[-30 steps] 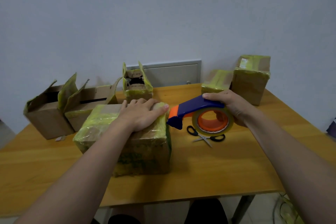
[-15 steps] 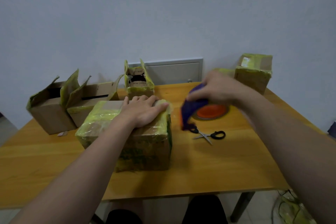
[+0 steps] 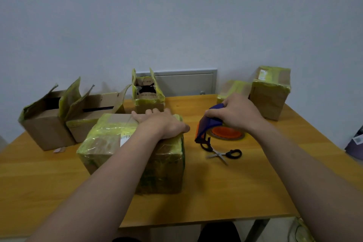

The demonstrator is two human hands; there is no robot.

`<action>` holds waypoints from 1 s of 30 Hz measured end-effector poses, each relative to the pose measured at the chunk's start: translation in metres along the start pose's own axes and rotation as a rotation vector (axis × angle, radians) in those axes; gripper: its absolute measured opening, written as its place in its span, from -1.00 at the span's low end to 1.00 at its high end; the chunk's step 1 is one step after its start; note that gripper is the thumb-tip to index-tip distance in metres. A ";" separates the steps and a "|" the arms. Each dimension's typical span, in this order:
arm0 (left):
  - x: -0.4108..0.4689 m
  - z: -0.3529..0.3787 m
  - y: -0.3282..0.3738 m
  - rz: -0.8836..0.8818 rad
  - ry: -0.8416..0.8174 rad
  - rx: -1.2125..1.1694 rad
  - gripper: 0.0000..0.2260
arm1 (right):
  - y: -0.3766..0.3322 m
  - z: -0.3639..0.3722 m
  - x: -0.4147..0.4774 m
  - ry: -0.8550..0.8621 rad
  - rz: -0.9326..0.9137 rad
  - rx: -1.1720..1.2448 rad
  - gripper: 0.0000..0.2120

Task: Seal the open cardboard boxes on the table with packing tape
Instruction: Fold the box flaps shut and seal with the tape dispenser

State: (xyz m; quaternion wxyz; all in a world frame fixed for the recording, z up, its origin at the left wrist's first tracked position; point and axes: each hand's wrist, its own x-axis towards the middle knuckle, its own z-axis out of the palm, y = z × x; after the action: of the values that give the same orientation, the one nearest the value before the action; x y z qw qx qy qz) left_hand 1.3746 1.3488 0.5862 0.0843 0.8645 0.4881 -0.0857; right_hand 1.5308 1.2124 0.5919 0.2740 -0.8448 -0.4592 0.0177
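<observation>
On the wooden table [image 3: 235, 192], the taped box [image 3: 110, 143] sits centre frame, with the left hand [image 3: 163, 124] pressing flat on its top, fingers extended. To its right, the right hand [image 3: 237, 114] grips the tape dispenser [image 3: 208, 124], tilted nose-down just above the scissors [image 3: 222, 153]. I judge its blade could snag them. Open boxes [image 3: 45, 124] wait at middle left.

The right hand [image 3: 237, 113] covers much of the tape dispenser [image 3: 206, 126].

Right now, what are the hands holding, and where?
Right hand grips the tape dispenser by its blue handle; left hand lies flat on the taped box.
</observation>
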 end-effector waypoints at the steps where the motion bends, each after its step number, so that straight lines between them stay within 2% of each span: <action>1: 0.001 0.001 0.000 0.005 0.012 -0.010 -0.10 | 0.000 0.002 -0.001 0.018 0.007 0.012 -0.50; 3: 0.000 0.002 -0.003 0.060 0.096 -0.062 -0.15 | 0.000 0.001 -0.003 0.067 0.028 0.044 -0.49; 7: -0.020 0.004 -0.013 0.252 0.418 -0.155 -0.39 | -0.004 -0.004 -0.006 0.195 0.056 0.139 -0.44; 9: -0.033 0.004 -0.015 0.316 0.490 -0.187 -0.49 | -0.007 -0.005 -0.006 0.248 0.062 0.185 -0.43; 11: -0.042 0.006 -0.017 0.402 0.468 -0.183 -0.53 | -0.011 -0.004 -0.006 0.289 0.059 0.217 -0.43; 15: -0.054 0.022 -0.030 0.592 0.260 0.062 -0.20 | -0.015 -0.004 -0.008 0.370 0.075 0.285 -0.41; 18: -0.058 0.034 -0.035 0.620 0.246 0.137 -0.10 | -0.018 -0.004 -0.010 0.419 0.077 0.326 -0.42; 23: -0.055 0.029 -0.035 0.635 0.178 0.062 -0.20 | -0.030 -0.002 -0.015 0.512 0.046 0.493 -0.49; 26: -0.056 0.017 -0.051 0.685 0.147 -0.230 -0.26 | -0.038 0.001 -0.015 0.567 0.045 0.566 -0.46; 28: -0.058 0.015 -0.062 0.694 0.219 -0.378 -0.35 | -0.045 0.002 -0.016 0.580 0.043 0.623 -0.47; 30: -0.061 0.016 -0.069 0.677 0.306 -0.414 -0.43 | -0.053 0.002 -0.018 0.576 0.039 0.679 -0.48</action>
State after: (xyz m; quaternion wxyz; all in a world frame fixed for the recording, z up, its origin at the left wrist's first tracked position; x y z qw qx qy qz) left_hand 1.2836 1.3301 0.5809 0.2062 0.9435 0.1902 0.1762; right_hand 1.4794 1.2217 0.6114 0.6523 -0.6859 -0.3163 -0.0634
